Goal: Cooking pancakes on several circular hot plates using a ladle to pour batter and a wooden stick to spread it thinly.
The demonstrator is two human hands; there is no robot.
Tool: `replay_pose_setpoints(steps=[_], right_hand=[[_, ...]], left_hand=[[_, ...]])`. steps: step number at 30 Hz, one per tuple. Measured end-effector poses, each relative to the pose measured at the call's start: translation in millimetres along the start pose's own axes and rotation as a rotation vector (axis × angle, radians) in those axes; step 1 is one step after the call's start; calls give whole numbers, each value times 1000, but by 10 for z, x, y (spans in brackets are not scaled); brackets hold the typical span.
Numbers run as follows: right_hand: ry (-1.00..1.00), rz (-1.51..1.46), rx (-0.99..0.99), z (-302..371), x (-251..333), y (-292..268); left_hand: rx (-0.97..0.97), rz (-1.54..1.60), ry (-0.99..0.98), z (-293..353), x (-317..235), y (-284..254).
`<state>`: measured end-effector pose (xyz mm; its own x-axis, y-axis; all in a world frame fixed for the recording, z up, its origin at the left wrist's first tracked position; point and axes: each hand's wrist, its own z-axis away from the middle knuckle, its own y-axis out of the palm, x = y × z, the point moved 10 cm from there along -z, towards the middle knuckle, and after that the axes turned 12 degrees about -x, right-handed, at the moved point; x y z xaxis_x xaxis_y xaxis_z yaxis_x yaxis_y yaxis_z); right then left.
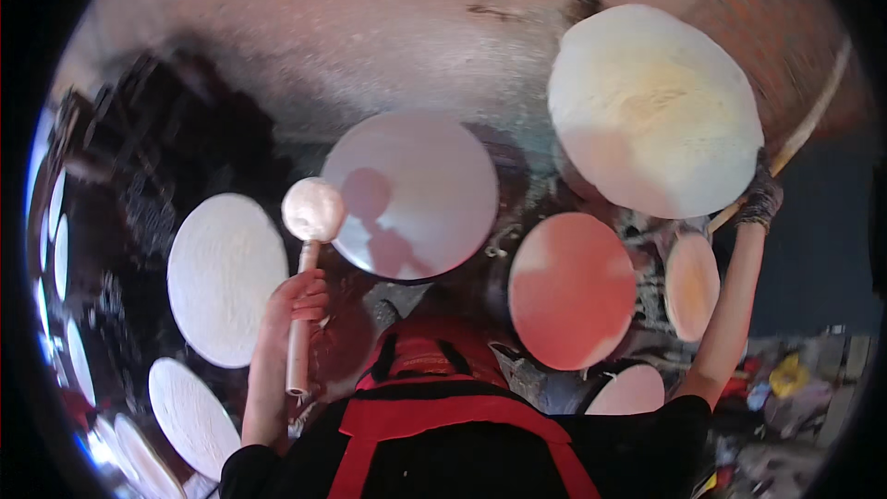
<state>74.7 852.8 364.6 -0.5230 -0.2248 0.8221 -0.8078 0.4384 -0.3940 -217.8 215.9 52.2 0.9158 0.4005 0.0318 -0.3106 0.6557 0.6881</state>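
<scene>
My left hand (297, 298) is wrapped round the pale tube-like handle of a ladle-like tool (312, 210), whose round whitish head points away from me. The tool's shadow falls on a smooth pale purplish disc (430, 185) just to its right. At the far right my gloved right hand (761, 200) closes round a long, slightly curved wooden stick (811, 115). That hand is also at the lower right edge of a large round whitish sheet (656, 106), yellowish in the middle. Whether the stick runs under the sheet is hidden.
Several more pale discs lie around, among them a white one (226, 279) on the left, a reddish-lit one (573, 291) and a small yellowish one (692, 286). A blurred dark heap (166, 139) stands far left. Mixed clutter (790, 388) lies at lower right.
</scene>
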Motion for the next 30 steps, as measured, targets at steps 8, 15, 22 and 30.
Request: replay_pose_setpoints(steps=[8,15,22,30], right_hand=[[523,-555,-94,-1581,-3287,-1388],[685,-692,-536,-1840,-7349,-2453],[1082,374,-689,-267,-6840,-2140],[975,308,-680,-446,-7302,-2137]], left_hand=[[218,221,-133,-19,690,910],[124,137,-83,-364,1209,1366],[198,-148,292,48,1031,1249],[-335,-1433,1073,454,802,1368]])
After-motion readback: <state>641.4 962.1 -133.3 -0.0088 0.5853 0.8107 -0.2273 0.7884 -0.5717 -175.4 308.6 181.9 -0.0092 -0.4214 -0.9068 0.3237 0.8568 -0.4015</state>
